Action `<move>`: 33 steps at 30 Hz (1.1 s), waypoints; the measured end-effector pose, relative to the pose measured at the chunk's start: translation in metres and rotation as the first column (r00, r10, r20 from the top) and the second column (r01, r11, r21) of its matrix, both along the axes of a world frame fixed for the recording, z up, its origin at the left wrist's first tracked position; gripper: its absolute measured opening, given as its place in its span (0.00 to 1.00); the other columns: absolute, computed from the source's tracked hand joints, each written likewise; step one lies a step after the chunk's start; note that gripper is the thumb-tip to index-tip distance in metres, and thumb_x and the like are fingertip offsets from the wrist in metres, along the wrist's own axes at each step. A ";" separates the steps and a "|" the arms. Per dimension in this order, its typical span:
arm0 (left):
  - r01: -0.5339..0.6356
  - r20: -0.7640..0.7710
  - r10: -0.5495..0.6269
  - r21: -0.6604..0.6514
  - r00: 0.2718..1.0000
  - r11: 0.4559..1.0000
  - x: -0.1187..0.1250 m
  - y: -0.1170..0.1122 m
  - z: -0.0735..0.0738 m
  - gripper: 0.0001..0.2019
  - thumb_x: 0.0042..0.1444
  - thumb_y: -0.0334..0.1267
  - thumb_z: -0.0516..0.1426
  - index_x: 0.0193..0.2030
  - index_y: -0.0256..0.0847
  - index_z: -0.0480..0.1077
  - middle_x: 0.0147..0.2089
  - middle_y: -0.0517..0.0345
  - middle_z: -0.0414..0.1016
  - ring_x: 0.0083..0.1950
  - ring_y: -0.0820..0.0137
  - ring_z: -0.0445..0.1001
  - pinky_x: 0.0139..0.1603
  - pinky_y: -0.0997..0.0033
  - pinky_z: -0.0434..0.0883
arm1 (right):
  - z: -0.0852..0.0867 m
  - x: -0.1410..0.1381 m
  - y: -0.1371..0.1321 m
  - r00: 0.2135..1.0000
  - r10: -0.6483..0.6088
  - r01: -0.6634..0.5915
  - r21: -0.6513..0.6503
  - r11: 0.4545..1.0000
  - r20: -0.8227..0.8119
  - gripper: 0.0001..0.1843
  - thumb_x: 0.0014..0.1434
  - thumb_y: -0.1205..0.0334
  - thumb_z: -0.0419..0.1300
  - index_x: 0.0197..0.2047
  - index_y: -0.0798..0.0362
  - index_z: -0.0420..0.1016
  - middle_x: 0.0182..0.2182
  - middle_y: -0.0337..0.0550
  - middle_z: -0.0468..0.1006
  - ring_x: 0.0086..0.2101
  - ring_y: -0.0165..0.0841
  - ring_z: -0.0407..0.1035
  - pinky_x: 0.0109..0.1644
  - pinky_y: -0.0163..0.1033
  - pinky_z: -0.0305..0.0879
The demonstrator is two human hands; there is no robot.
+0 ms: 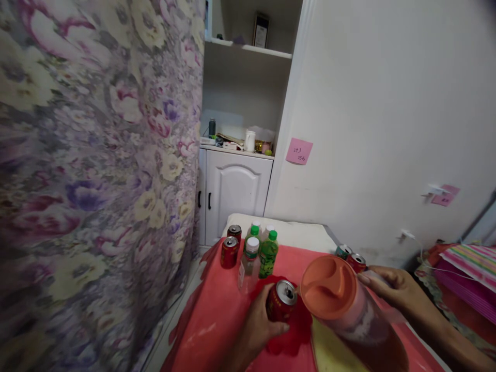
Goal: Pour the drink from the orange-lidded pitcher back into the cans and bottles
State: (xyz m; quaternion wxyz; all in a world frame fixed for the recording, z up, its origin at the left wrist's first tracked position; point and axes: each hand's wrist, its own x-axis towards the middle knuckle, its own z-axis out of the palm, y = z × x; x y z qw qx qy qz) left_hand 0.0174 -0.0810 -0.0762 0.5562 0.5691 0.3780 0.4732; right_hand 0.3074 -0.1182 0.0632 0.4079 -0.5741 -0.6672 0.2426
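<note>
My left hand (253, 328) is wrapped around an upright dark red drink can (279, 309) with its top open. To the right of it is a tilted clear pitcher (368, 330) with an orange lid (328, 287) and dark liquid inside. The lid's left edge, at the spout, comes close to the can's top. I cannot tell whether liquid is flowing between them. My right hand (387, 284) closes on the pitcher's handle at the far side; the handle is mostly hidden. Red liquid (289, 341) lies on the sheet below the can.
A red plastic sheet (209, 330) covers the table. Beyond my left hand stand a clear bottle (248, 271), green bottles (268, 258) and two cans (229, 253). More cans (355, 262) stand behind the pitcher. A yellowish flat thing (333, 351) lies below it. A floral curtain (104, 181) hangs left.
</note>
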 end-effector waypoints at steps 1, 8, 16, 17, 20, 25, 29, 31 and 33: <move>-0.001 -0.005 0.001 0.007 1.000 1.000 0.000 0.000 0.000 0.39 0.32 0.16 0.64 0.56 0.40 0.69 0.54 0.52 0.78 0.57 0.53 0.73 0.61 0.57 0.68 | 0.000 0.000 0.000 0.999 0.031 -0.032 -0.035 0.999 -0.025 0.24 0.57 0.42 0.61 0.22 0.53 0.69 0.20 0.36 0.64 0.24 0.31 0.59 0.28 0.35 0.55; 0.010 -0.006 -0.010 0.002 1.000 1.000 0.000 0.001 -0.002 0.39 0.32 0.17 0.65 0.56 0.42 0.68 0.55 0.54 0.78 0.57 0.54 0.74 0.60 0.58 0.69 | 0.000 0.002 0.002 0.995 0.053 -0.060 -0.082 0.995 -0.085 0.23 0.57 0.43 0.62 0.22 0.52 0.66 0.20 0.35 0.61 0.25 0.30 0.56 0.28 0.35 0.53; 0.017 0.007 -0.017 0.026 1.000 1.000 0.000 0.001 -0.003 0.39 0.33 0.17 0.65 0.56 0.43 0.68 0.55 0.56 0.78 0.58 0.56 0.73 0.60 0.61 0.69 | 0.003 0.002 0.001 0.992 0.053 -0.064 -0.098 0.993 -0.114 0.24 0.56 0.42 0.63 0.22 0.52 0.65 0.21 0.35 0.60 0.26 0.30 0.55 0.29 0.35 0.53; 0.018 0.007 -0.018 0.027 1.000 0.999 0.000 0.001 -0.004 0.39 0.33 0.17 0.65 0.56 0.42 0.68 0.55 0.56 0.78 0.58 0.55 0.73 0.60 0.61 0.69 | 0.004 0.002 0.001 0.992 0.055 -0.067 -0.103 0.992 -0.116 0.23 0.56 0.42 0.63 0.23 0.52 0.65 0.22 0.35 0.60 0.26 0.30 0.55 0.30 0.35 0.53; 0.015 0.001 -0.015 0.020 1.000 1.000 0.000 0.002 -0.005 0.39 0.33 0.17 0.65 0.56 0.42 0.68 0.54 0.55 0.79 0.57 0.55 0.74 0.58 0.61 0.70 | 0.005 0.002 0.000 0.992 0.053 -0.065 -0.101 0.993 -0.111 0.24 0.56 0.42 0.63 0.22 0.52 0.64 0.22 0.34 0.58 0.26 0.30 0.54 0.30 0.35 0.52; -0.001 -0.019 0.002 0.031 1.000 1.000 -0.001 0.003 -0.006 0.39 0.33 0.17 0.65 0.56 0.42 0.69 0.54 0.55 0.78 0.57 0.55 0.74 0.59 0.61 0.69 | 0.006 0.001 0.001 0.994 0.043 -0.053 -0.090 0.995 -0.103 0.25 0.55 0.42 0.63 0.21 0.51 0.60 0.21 0.33 0.55 0.25 0.29 0.52 0.28 0.35 0.50; 0.007 -0.003 -0.007 -0.005 1.000 1.000 0.001 0.000 -0.001 0.39 0.32 0.16 0.65 0.55 0.41 0.69 0.53 0.54 0.79 0.57 0.55 0.73 0.59 0.61 0.69 | 0.007 0.000 0.001 0.996 0.042 -0.049 -0.084 0.995 -0.078 0.26 0.56 0.42 0.62 0.21 0.51 0.59 0.21 0.33 0.54 0.26 0.29 0.50 0.28 0.35 0.49; 0.009 0.003 -0.009 -0.020 1.000 1.000 0.001 0.000 0.001 0.39 0.32 0.16 0.65 0.55 0.41 0.68 0.54 0.55 0.78 0.57 0.55 0.73 0.58 0.62 0.70 | 0.007 0.001 0.000 0.997 0.041 -0.046 -0.077 0.996 -0.070 0.26 0.56 0.42 0.62 0.22 0.51 0.58 0.21 0.33 0.53 0.26 0.29 0.50 0.28 0.35 0.49; 0.014 0.002 -0.014 -0.022 1.000 1.000 0.002 -0.001 0.002 0.38 0.33 0.17 0.64 0.55 0.41 0.68 0.54 0.55 0.78 0.57 0.55 0.73 0.57 0.62 0.71 | 0.007 0.001 -0.001 0.997 0.043 -0.048 -0.079 0.996 -0.065 0.25 0.56 0.42 0.62 0.22 0.51 0.58 0.22 0.33 0.53 0.26 0.29 0.50 0.28 0.35 0.49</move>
